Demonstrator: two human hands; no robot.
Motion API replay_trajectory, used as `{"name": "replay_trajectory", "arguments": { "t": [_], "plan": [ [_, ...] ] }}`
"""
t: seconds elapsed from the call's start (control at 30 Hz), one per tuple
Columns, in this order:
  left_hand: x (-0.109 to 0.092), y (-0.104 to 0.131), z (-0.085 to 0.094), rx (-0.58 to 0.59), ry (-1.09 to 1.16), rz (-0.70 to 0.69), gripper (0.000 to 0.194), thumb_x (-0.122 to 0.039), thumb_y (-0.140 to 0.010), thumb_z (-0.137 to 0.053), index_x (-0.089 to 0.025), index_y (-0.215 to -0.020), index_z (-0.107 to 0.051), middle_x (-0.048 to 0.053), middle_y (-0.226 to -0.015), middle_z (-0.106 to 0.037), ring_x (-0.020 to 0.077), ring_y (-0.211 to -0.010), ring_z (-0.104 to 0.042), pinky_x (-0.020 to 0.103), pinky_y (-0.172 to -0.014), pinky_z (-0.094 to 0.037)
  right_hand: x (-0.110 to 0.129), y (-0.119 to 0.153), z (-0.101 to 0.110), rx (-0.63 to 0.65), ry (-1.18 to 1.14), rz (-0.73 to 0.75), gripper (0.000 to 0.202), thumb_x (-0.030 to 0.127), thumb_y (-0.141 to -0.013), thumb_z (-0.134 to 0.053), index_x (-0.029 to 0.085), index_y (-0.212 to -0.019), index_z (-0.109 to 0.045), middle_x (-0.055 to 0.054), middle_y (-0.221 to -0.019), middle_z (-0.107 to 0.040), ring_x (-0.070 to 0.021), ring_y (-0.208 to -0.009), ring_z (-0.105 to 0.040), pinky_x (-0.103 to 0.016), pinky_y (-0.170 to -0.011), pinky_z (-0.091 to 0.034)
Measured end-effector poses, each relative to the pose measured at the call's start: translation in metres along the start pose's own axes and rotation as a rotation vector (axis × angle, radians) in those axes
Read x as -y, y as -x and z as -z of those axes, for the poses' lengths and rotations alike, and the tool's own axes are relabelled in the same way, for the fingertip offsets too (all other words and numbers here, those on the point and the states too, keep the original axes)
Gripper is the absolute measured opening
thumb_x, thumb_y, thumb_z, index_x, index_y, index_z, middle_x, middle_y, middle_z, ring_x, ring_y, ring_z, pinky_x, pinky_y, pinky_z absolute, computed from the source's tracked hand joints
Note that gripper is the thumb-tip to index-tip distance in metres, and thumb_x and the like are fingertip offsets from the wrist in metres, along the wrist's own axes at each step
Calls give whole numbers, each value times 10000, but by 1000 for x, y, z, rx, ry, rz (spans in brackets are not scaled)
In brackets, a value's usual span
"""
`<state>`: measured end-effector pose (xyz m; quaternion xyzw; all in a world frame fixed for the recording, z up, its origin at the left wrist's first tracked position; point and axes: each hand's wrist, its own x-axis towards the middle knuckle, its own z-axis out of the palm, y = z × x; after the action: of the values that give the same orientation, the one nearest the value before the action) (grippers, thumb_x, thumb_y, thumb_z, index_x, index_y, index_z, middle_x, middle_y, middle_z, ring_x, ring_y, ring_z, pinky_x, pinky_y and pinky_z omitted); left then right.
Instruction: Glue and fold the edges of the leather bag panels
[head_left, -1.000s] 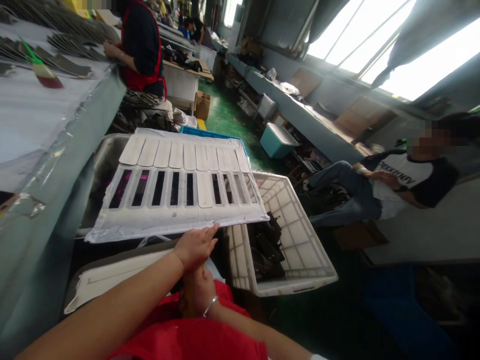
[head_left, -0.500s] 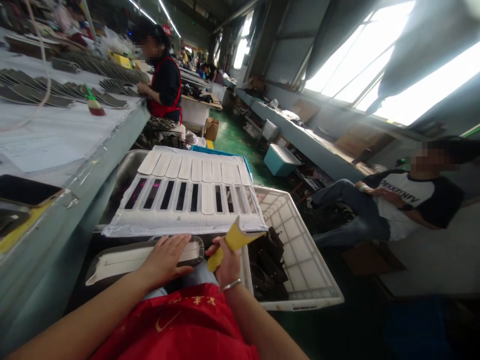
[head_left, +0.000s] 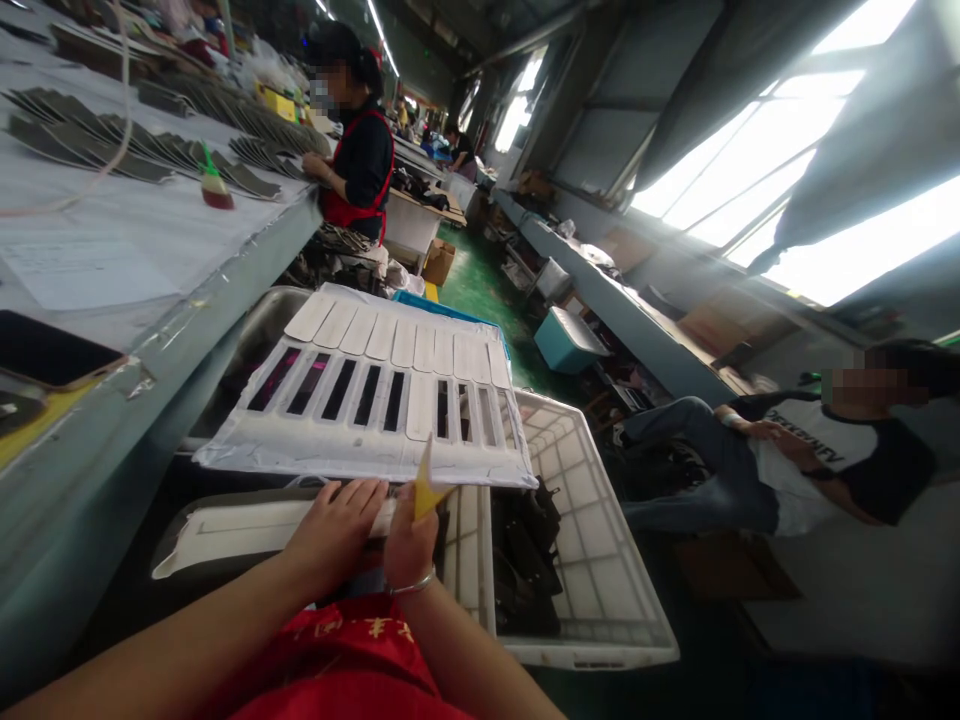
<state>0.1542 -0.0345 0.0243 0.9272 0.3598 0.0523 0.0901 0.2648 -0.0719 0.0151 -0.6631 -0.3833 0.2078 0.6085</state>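
Observation:
My left hand (head_left: 334, 530) lies flat, fingers stretched out, on a long dark grey padded piece (head_left: 176, 530) with a white strip (head_left: 244, 528) along its top. Its right end is covered by my hands. My right hand (head_left: 411, 550) is closed around a thin, curved yellow scraper-like piece (head_left: 429, 497) that sticks up from the fist, against the right end of the padded piece. Just beyond both hands, a white-covered board (head_left: 360, 440) with a row of slots carries several white strips (head_left: 379, 335) along its far side.
A white plastic crate (head_left: 637, 590) with dark pieces (head_left: 525, 560) stands to the right. On the left table (head_left: 217, 300) are a phone (head_left: 52, 350), a green-tipped bottle (head_left: 215, 185) and stacked grey pieces (head_left: 97, 145). One person (head_left: 360, 160) works at its far end; another (head_left: 810, 440) sits at right.
My right hand has moved left with the yellow piece, up to the padded piece's right end beside my left hand. My left hand stays on the padded piece. The camera view has shifted slightly.

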Motion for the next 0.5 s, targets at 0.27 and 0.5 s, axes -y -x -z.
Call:
{"name": "replay_trajectory", "arguments": {
  "t": [0.27,0.5],
  "plan": [
    [-2,7,4,-6,19,11,723,-477,-731,-625,-124,-1328,-420,170,-1358,-460,311,-1213,-422,475,-991,-280,13,-18,7,-5,-365,-340,361,534,-773,-485,204,-650,-405,104,-436,-276,-59,-334,-234,-198,-315,-207],
    [0,8,2,4,31,17,777,-490,-711,-653,-102,-1337,-406,180,-1366,-449,314,-1222,-418,471,-996,-278,21,-4,13,-181,-568,-399,364,493,-724,-589,194,-663,-392,109,-487,-300,-29,-352,-252,-162,-324,-230]
  ]
}}
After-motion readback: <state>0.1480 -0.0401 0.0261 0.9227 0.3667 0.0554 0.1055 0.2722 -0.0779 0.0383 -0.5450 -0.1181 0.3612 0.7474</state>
